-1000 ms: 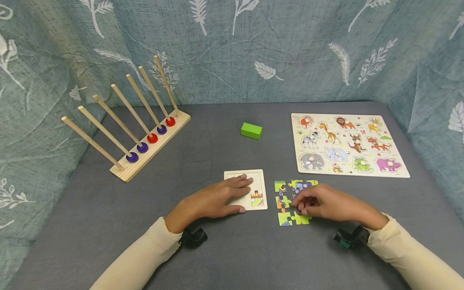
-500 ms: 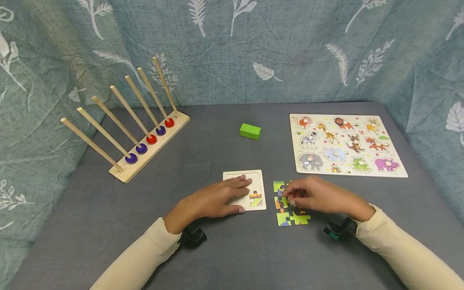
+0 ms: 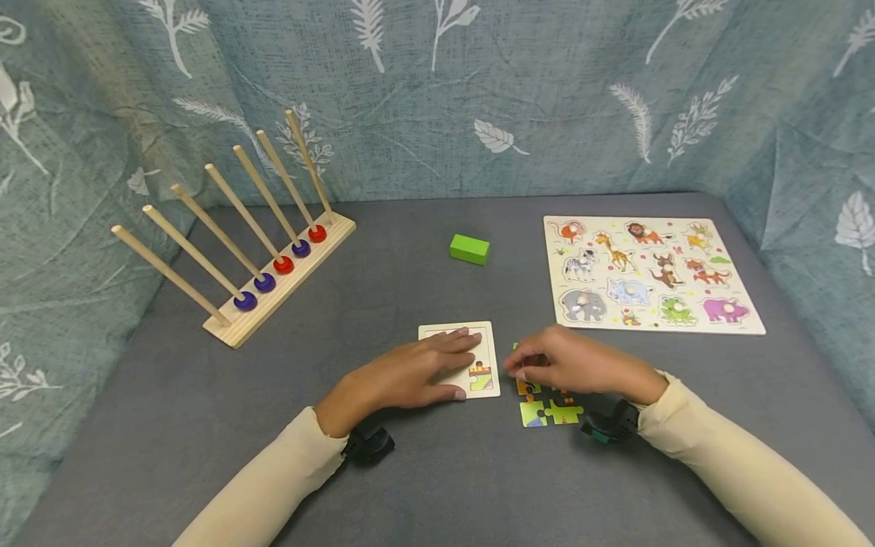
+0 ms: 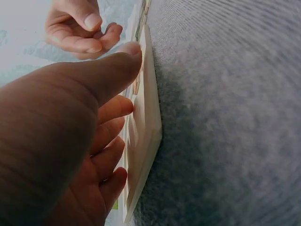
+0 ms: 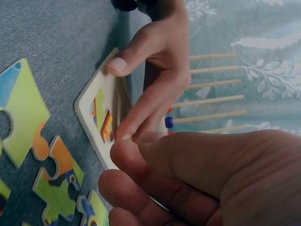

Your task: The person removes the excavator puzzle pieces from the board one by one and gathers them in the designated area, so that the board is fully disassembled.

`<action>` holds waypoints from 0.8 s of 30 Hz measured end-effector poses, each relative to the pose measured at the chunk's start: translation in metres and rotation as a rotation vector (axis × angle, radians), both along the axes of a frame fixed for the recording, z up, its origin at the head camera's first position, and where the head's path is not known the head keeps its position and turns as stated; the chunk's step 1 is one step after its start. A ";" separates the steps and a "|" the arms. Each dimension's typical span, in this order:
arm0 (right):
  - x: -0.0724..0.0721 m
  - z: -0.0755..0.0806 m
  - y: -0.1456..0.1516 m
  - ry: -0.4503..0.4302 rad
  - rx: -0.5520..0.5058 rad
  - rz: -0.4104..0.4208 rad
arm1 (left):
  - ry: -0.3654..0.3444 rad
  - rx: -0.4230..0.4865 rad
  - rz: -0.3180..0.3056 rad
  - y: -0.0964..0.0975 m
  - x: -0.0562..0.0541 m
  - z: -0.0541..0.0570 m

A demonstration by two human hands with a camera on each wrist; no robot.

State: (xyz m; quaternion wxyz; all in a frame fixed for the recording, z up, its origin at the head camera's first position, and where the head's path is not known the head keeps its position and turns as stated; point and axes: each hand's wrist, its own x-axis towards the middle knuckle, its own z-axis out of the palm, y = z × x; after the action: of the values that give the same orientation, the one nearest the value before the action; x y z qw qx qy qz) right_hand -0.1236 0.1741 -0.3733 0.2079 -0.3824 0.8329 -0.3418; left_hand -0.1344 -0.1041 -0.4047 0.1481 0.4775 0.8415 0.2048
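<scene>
My left hand point(image 3: 413, 372) lies flat over a small wooden puzzle board point(image 3: 487, 386), its fingers spread and the thumb at the near edge. A coloured piece point(image 3: 481, 375) sits in the board's lower right part. Just right of that board, my right hand point(image 3: 574, 361) hovers above loose jigsaw pieces point(image 3: 564, 412), its fingers bent. Seen from the right wrist, the thumb tip meets the index fingertip, and no piece shows between them. Beside those fingers, an orange-and-green piece point(image 5: 61, 172) lies on the cloth. Other pieces are hidden beneath the right hand.
A wooden rack point(image 3: 279, 285) with upright pegs and red and purple rings stands at the left. A green block point(image 3: 469, 249) lies beyond the puzzle board. To the back right is an animal peg board point(image 3: 645, 317). A leaf-patterned curtain point(image 3: 410, 152) closes off the back.
My right hand has moved left across the loose pieces toward the puzzle board, covering the upper left ones. The left hand stays on the board. The view has shifted slightly.
</scene>
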 end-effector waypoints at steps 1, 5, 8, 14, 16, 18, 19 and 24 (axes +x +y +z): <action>-0.001 0.000 -0.002 0.006 0.002 0.000 | -0.001 -0.001 -0.006 0.000 0.000 0.000; -0.005 -0.002 -0.010 -0.004 -0.009 0.005 | -0.004 0.000 -0.026 -0.002 -0.001 -0.001; -0.007 -0.003 -0.015 -0.018 -0.017 0.006 | -0.013 0.012 -0.035 -0.003 -0.002 -0.001; -0.010 -0.006 -0.023 -0.006 -0.030 0.014 | -0.031 0.020 -0.040 -0.004 -0.003 0.000; -0.011 -0.006 -0.025 -0.006 -0.036 0.014 | -0.038 0.017 -0.038 -0.004 -0.003 0.000; -0.012 -0.007 -0.026 0.000 -0.043 0.016 | -0.035 0.008 -0.039 -0.004 -0.003 0.000; -0.012 -0.008 -0.027 0.002 -0.047 0.017 | -0.030 0.005 -0.041 -0.004 -0.003 0.000; -0.014 -0.007 -0.029 0.002 -0.042 -0.006 | -0.011 -0.018 -0.053 -0.002 -0.003 0.001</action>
State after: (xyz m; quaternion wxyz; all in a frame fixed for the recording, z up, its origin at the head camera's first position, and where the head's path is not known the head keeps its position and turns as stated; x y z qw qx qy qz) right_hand -0.1374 0.1448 -0.3807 0.1979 -0.3844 0.8270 -0.3594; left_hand -0.1371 -0.1059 -0.4040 0.1626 0.4973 0.8294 0.1961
